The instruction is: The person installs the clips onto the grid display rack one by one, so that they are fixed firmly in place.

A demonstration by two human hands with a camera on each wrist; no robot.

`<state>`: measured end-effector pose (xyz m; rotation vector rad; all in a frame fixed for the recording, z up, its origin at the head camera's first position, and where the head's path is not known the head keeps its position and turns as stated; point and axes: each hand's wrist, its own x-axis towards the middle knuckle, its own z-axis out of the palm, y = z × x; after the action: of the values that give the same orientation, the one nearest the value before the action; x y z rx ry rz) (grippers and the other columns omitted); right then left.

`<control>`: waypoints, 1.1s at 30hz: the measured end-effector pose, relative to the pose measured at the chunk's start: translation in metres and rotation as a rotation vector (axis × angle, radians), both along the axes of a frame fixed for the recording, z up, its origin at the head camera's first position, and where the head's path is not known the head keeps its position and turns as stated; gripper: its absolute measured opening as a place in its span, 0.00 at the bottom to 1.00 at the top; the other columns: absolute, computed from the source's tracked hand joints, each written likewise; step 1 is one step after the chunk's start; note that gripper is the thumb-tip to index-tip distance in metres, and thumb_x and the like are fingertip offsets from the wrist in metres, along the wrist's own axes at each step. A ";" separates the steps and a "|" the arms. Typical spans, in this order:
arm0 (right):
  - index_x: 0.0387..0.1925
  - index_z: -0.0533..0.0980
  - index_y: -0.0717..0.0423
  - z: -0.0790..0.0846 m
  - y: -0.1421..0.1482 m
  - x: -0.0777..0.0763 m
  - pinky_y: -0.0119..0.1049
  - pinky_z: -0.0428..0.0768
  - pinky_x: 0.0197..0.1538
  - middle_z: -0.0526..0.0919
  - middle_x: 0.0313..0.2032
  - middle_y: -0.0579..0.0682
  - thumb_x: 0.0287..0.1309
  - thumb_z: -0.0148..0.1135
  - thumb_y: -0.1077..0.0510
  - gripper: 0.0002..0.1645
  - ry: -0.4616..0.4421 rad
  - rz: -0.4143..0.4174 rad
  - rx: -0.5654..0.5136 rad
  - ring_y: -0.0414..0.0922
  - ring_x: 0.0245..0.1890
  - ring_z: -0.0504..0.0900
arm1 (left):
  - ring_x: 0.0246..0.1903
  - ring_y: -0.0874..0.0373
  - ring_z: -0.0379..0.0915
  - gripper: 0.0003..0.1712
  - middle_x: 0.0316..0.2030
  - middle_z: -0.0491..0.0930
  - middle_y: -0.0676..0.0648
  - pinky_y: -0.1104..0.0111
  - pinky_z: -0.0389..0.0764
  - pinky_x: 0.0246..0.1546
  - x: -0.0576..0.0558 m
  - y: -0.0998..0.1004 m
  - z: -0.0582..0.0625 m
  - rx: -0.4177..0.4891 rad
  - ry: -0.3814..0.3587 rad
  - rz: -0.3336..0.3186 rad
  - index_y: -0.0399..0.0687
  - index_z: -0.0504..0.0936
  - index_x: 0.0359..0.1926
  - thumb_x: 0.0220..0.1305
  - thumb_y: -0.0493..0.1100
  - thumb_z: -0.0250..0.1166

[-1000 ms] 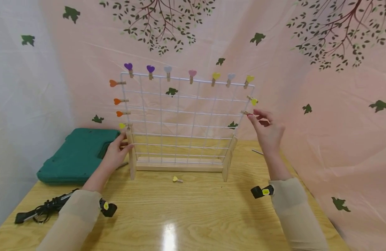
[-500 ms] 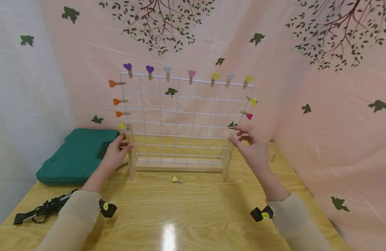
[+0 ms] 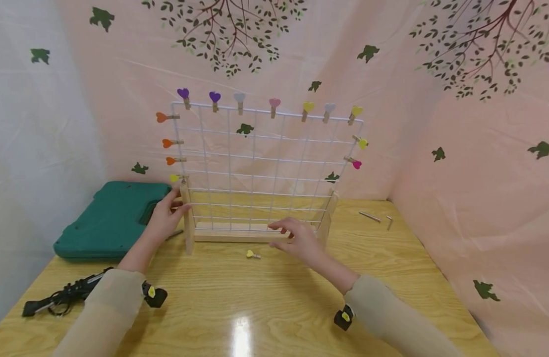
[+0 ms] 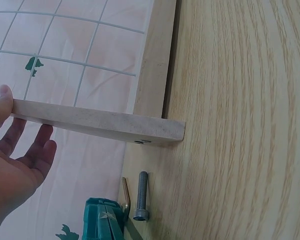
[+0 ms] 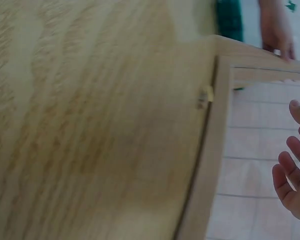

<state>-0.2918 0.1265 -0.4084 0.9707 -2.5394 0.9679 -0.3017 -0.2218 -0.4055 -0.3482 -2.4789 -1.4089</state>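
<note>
A white wire grid (image 3: 256,110) stands upright in a wooden stand (image 3: 239,238). Heart-topped mini clothespins line its top and sides; the lowest on the right is magenta (image 3: 356,164). My left hand (image 3: 164,218) grips the stand's left upright (image 4: 90,117), thumb on one face and fingers on the other. A yellow heart clothespin (image 3: 253,255) lies on the table just in front of the bottom rail. My right hand (image 3: 301,243) hovers to the right of it, thumb and fingers apart, holding nothing. In the right wrist view that clothespin looks small and blurred beside the rail.
On the left lies a green case (image 3: 109,223), with a black cable-wrapped item (image 3: 65,292) nearer me. A bolt (image 4: 142,197) sits by the left upright. Behind the stand's right side are a metal rod (image 3: 370,216) and a hex key (image 3: 389,222).
My right hand has let go of the magenta clothespin, which stays clipped on the grid's right side, and has moved down and left towards the yellow one. The left hand keeps its place.
</note>
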 end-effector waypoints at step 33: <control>0.24 0.78 0.53 -0.046 -0.030 -0.017 0.21 0.75 0.27 0.78 0.22 0.41 0.46 0.66 0.61 0.02 -0.241 0.175 0.214 0.31 0.24 0.73 | 0.52 0.37 0.65 0.33 0.57 0.62 0.33 0.50 0.74 0.45 -0.003 0.000 -0.001 0.006 0.011 -0.009 0.44 0.50 0.67 0.65 0.45 0.51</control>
<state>-0.3084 0.0962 -0.4546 1.2206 -2.8436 0.9218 -0.3050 -0.2220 -0.4061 -0.3651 -2.4674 -1.4134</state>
